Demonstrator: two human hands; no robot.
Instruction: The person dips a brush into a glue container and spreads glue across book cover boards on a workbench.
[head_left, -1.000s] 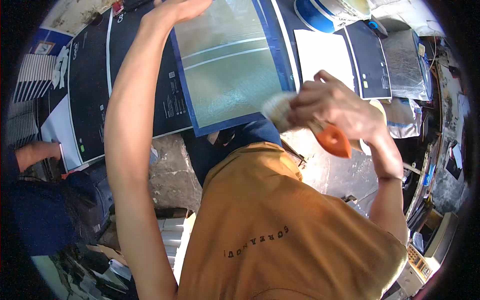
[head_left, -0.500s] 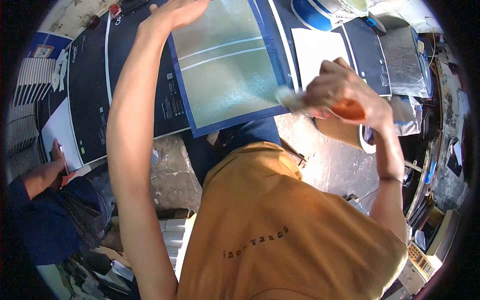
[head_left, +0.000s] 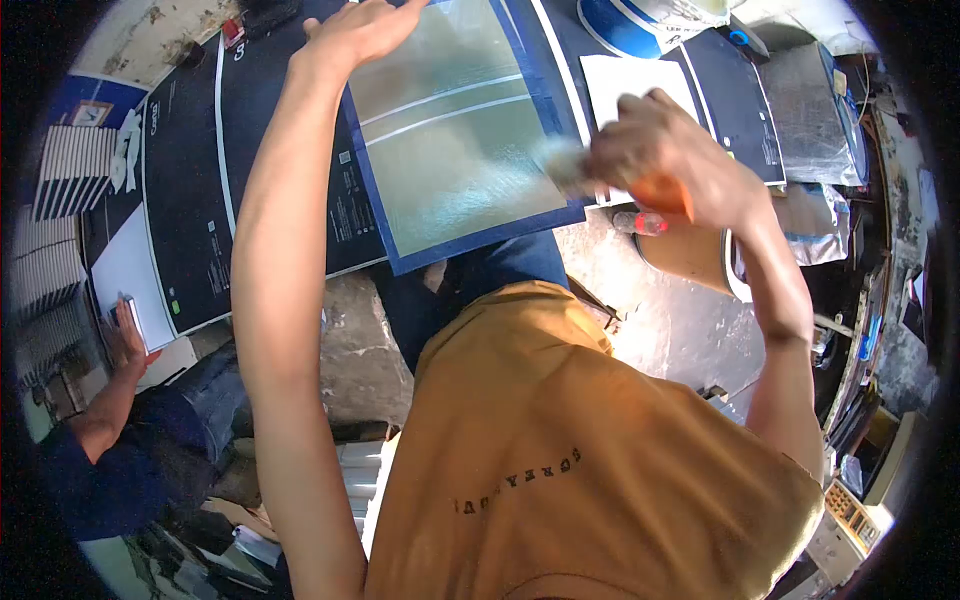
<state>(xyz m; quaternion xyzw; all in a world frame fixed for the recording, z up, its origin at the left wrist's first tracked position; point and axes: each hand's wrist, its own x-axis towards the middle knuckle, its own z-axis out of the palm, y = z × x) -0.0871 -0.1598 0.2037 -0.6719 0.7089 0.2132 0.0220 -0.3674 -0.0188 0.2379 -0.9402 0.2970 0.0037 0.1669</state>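
A framed mesh screen with a blue border and two white lines lies on the black-covered table. My left hand rests at the screen's upper left edge, fingers partly spread. Over the screen's right border, my right hand is closed round a brush with an orange handle. The brush's pale bristles are blurred by motion above the mesh. Wet, shiny streaks show on the lower part of the mesh. White paper lies just beyond my right hand.
A blue and white bucket stands at the top right. A bottle with a red part is below my right hand, near a brown round container. On the left, another person's hand touches white paper, near stacked items.
My right hand and the brush have moved slightly up and left. The view has shifted a little. At the left, the other person's hand has changed position on the paper.
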